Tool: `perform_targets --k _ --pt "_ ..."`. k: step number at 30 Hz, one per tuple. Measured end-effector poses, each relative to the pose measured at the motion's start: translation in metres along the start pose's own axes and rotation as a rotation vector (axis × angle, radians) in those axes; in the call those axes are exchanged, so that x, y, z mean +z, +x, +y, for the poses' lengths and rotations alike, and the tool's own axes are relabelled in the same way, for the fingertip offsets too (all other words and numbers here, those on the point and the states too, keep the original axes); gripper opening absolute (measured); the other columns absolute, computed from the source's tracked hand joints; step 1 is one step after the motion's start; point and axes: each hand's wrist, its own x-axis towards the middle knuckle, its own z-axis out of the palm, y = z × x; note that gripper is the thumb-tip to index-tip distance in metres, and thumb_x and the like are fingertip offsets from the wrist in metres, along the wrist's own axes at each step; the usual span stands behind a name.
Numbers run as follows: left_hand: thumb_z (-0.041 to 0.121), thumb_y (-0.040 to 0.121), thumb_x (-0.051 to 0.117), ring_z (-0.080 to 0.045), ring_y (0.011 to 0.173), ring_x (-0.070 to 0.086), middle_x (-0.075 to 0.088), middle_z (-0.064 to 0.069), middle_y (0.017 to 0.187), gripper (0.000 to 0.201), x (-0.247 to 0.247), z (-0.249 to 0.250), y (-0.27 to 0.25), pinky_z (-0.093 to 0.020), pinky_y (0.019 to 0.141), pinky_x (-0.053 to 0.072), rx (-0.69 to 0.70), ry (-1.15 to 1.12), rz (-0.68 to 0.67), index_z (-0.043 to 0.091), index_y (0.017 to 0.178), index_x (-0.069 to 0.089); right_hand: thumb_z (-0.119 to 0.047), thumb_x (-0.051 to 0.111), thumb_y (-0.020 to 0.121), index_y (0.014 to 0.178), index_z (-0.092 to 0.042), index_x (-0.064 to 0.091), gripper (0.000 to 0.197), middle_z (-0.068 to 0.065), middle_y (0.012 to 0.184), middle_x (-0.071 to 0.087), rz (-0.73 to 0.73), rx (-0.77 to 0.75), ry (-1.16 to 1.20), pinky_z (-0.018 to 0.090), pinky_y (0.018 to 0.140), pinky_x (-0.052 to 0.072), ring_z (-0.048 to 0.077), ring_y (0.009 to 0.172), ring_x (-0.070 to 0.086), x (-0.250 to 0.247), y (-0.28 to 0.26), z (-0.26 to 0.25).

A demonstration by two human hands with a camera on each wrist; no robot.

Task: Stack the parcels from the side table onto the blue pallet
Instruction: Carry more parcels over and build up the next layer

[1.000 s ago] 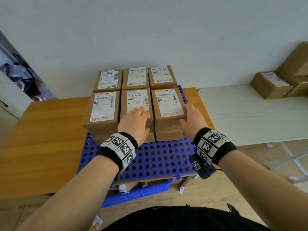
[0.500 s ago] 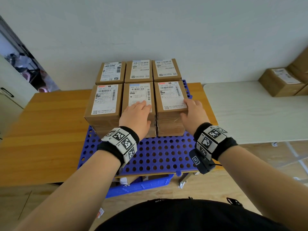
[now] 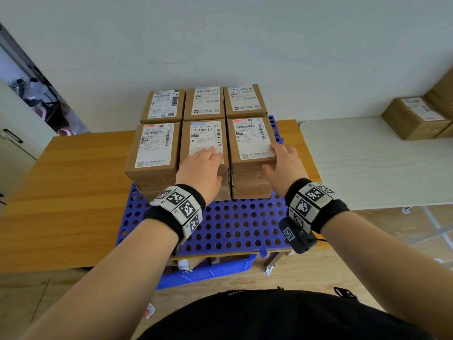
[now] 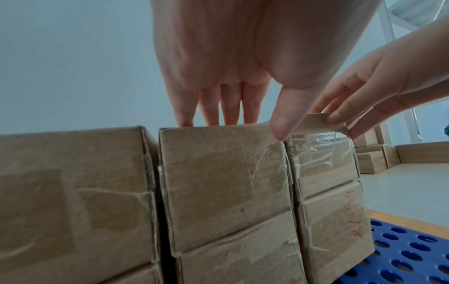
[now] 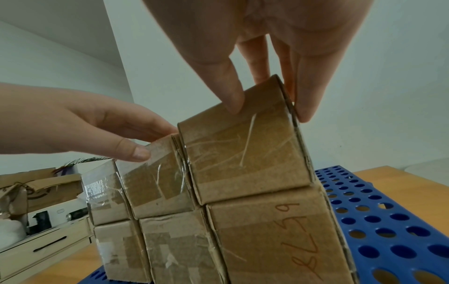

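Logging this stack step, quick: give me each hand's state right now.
Left hand: open, fingers flat on the top middle parcel.
Right hand: grips the top right parcel, thumb in front, fingers along its side.

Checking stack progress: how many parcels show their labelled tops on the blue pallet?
6: three in the back row, three in the front row. Lower layers beneath are largely hidden.

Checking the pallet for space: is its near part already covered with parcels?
No: the blue pallet shows bare perforated surface in front of the stacked parcels.
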Motion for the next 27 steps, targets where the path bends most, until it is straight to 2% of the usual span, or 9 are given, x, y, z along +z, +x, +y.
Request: perform_targets --k 8,11,14,17,23,27 --pt "0.034 0.093 0.052 -0.021 0.143 0.02 0.024 -0.004 0.155 0.06 -0.002 0.0 -0.001 -0.037 0.118 0.02 0.001 -0.002 -0.008 0.017 0.146 0.029 -0.02 0.054 0.092 0.143 -0.014 0.029 0.057 0.009 0.146 0.03 -0.017 0.014 -0.004 0.029 0.097 0.041 0.023 0.124 0.045 -0.001 -0.006 -0.001" --pt "0.037 0.092 0.054 -0.022 0.142 0.022 0.026 -0.005 0.154 0.061 -0.005 0.0 0.0 -0.037 0.117 0.021 -0.006 -0.04 -0.011 0.016 0.145 0.032 -0.02 0.055 0.091 0.144 -0.015 0.028 0.059 0.008 0.145 0.031 -0.009 0.015 0.005 0.03 0.097 0.043 0.022 0.12 0.048 -0.001 -0.011 -0.003" --pt "0.038 0.091 0.053 -0.022 0.142 0.023 0.025 -0.007 0.154 0.063 -0.008 0.007 0.0 -0.036 0.117 0.02 0.006 -0.071 0.022 0.015 0.145 0.031 -0.019 0.056 0.091 0.142 -0.016 0.03 0.058 0.008 0.143 0.034 0.021 0.014 0.026 0.026 0.095 0.041 0.021 0.119 0.049 -0.005 -0.016 -0.002" --pt "0.038 0.092 0.052 -0.021 0.141 0.024 0.027 -0.006 0.153 0.063 -0.01 0.02 0.002 -0.035 0.116 0.019 0.073 -0.087 0.052 0.015 0.146 0.03 -0.017 0.055 0.092 0.143 -0.017 0.03 0.057 0.008 0.145 0.032 0.048 0.033 0.02 0.022 0.092 0.037 0.021 0.123 0.046 -0.012 -0.022 0.0" --pt "0.039 0.092 0.051 -0.021 0.133 0.036 0.039 -0.003 0.145 0.057 -0.01 0.061 0.008 -0.035 0.111 0.027 0.232 -0.035 0.051 0.016 0.142 0.037 -0.016 0.053 0.092 0.144 -0.015 0.029 0.058 0.009 0.146 0.031 0.107 0.095 -0.028 0.029 0.1 0.037 0.025 0.127 0.043 -0.036 -0.038 0.02" --pt "0.038 0.093 0.05 -0.02 0.125 0.044 0.049 -0.001 0.135 0.05 -0.01 0.102 0.014 -0.035 0.108 0.032 0.31 -0.018 0.028 0.018 0.138 0.044 -0.019 0.053 0.092 0.142 -0.013 0.033 0.054 0.009 0.145 0.035 0.135 0.136 -0.052 0.029 0.103 0.034 0.024 0.129 0.04 -0.063 -0.052 0.052"
